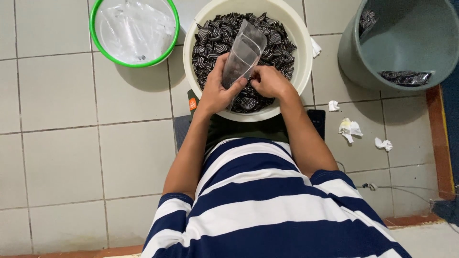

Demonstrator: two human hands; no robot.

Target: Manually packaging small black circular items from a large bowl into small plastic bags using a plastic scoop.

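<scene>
A white round basin (299,33) sits on the tiled floor in front of me, full of black-and-white spiral pieces (215,38). My left hand (216,88) grips a clear plastic pouch (245,50), held upright with its mouth open over the basin. A few dark pieces show through its lower part. My right hand (270,81) is beside the pouch's base, fingers curled down among the spiral pieces at the basin's near side; what it holds is hidden.
A green-rimmed container (135,31) holding clear plastic bags stands at the upper left. A grey bucket (406,43) with some spiral pieces inside stands at the upper right. Crumpled tissue bits (350,128) lie on the floor at right, next to a dark phone (316,122).
</scene>
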